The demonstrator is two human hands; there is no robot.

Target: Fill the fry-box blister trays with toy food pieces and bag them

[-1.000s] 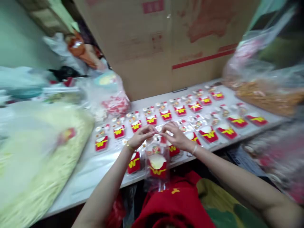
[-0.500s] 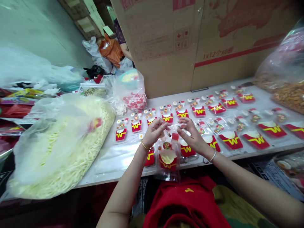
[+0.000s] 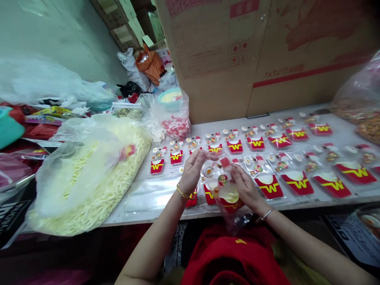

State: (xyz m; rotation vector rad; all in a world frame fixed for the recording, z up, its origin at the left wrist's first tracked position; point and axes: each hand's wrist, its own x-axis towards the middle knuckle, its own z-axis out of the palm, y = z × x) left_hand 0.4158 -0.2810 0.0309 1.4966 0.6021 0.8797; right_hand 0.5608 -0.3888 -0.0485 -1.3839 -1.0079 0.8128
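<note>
A clear plastic pack (image 3: 228, 194) is held tilted over the table's front edge. Inside show a red box with yellow marks and pale strips like fries, a small fried egg, a round vegetable-topped piece and a red-and-white piece. My left hand (image 3: 192, 171) is closed at the pack's upper left edge; its fingertips are partly hidden. On the other side, my right hand (image 3: 247, 187) grips the pack's right edge with thumb and fingers. Similar packs (image 3: 268, 186) lie in two rows on the table, some right behind my hands.
A large bag of pale fries-like strips (image 3: 118, 194) covers the table's left part. Behind it stands a bag of red-and-white pieces (image 3: 176, 126). A tall cardboard box (image 3: 219, 91) walls off the back. At the right sits a bag of brown pieces (image 3: 369, 128).
Both hands have come down onto the pack, which is now lifted and tilted between them. The view has shifted slightly left, and a person's arm at the back is out of sight.
</note>
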